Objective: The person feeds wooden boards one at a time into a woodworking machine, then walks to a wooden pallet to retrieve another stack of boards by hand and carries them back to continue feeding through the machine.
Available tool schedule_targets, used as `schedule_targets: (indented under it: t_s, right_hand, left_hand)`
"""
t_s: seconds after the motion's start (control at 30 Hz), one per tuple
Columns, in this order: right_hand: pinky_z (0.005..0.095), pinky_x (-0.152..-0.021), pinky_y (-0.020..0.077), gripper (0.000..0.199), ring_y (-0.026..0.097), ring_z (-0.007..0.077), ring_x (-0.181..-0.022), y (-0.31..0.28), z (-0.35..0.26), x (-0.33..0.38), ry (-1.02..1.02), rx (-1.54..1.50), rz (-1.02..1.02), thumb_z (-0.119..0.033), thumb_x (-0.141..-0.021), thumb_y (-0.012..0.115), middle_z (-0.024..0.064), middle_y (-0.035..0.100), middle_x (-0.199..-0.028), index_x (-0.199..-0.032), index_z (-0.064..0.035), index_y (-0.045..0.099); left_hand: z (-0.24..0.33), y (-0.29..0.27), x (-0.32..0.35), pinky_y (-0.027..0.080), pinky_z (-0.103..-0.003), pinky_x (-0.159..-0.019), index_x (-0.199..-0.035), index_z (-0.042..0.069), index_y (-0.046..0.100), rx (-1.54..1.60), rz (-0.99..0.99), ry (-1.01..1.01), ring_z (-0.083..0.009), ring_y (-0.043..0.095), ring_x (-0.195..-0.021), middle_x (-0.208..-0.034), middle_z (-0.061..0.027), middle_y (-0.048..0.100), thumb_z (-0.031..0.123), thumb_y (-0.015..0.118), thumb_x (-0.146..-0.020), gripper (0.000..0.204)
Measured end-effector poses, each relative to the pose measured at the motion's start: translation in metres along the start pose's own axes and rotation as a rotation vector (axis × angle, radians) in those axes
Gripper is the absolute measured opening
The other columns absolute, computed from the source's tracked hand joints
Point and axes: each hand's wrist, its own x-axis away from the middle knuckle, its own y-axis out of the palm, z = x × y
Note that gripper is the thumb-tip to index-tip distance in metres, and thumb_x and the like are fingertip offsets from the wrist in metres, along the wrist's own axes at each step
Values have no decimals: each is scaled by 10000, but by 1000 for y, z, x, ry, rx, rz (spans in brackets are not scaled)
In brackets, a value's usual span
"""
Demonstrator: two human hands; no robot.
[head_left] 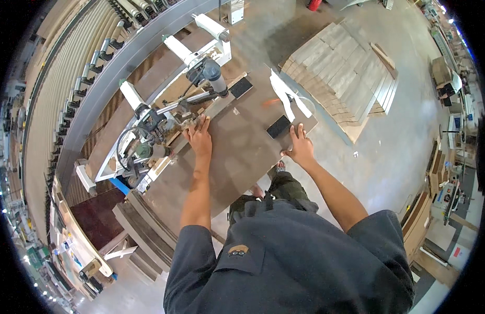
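Brown board (pixel 232 152) lies flat, broad-faced, dull and softly shadowed.

The brown worktop (pixel 234 152) is looking smooth and matt; the stacked boards (pixel 331 73) are showing a woody surface; the floor (pixel 381 165) is gleaming; the shirt (pixel 305 256) is showing matt cloth.

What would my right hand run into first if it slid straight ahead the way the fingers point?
Probably the near end of the white strip, just beyond the fingertips of the right hand. The black pad lies slightly left of that line; exact height is unclear.
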Motion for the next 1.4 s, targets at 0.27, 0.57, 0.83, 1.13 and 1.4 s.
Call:
schedule_targets:
  t_s: [0.27, 0.57, 0.83, 1.13, 1.4]
  right_hand:
    - [497, -1091, 510, 1272, 386, 409, -1538, 3, -2, -1, 4, 66, -34, -598, -711, 906, 256, 191, -1735, -1682, -131, 230]
    - [497, -1103, 503, 1287, 384, 413, -1539, 4, -2, -2, 17, 32, -26, -594, -693, 917, 255, 191, -1738, -1682, -141, 230]
    - [527, -1081, 518, 1296, 434, 484, -1487, 9, 2, -2, -25, 24, 35, -588, -641, 936, 303, 228, -1708, -1662, -124, 286]
    - [500, -1092, 509, 1273, 386, 441, -1530, 0, -6, -1, -8, 58, -38, -602, -701, 905, 291, 191, -1726, -1671, -107, 246]
    - [521, -1100, 500, 1290, 399, 477, -1511, -1, -5, -4, -22, 15, -20, -596, -693, 908, 314, 198, -1713, -1669, -84, 240]
  left_hand:
    - [-4, 5, 3, 317, -493, -1140, -1322, 274, 745, 23, -34, -47, -238, 567, -1266, -1426, 100, 688, 53, 664, -913, 472]
    - [-2, -1, 1, 364, -448, -1120, -1264, 279, 764, -13, 7, -33, -221, 616, -1190, -1389, 108, 707, 75, 652, -906, 427]
    - [-2, 1, 2, 366, -456, -1117, -1252, 276, 771, -23, 20, -36, -217, 626, -1177, -1382, 102, 713, 108, 642, -935, 381]
    - [-4, 1, -1, 372, -438, -1099, -1227, 289, 783, -22, 21, -55, -204, 627, -1151, -1330, 128, 738, 151, 644, -957, 334]
    - [-5, 2, -5, 357, -434, -1111, -1221, 288, 785, -28, 17, -37, -205, 616, -1171, -1344, 132, 730, 156, 640, -965, 322]
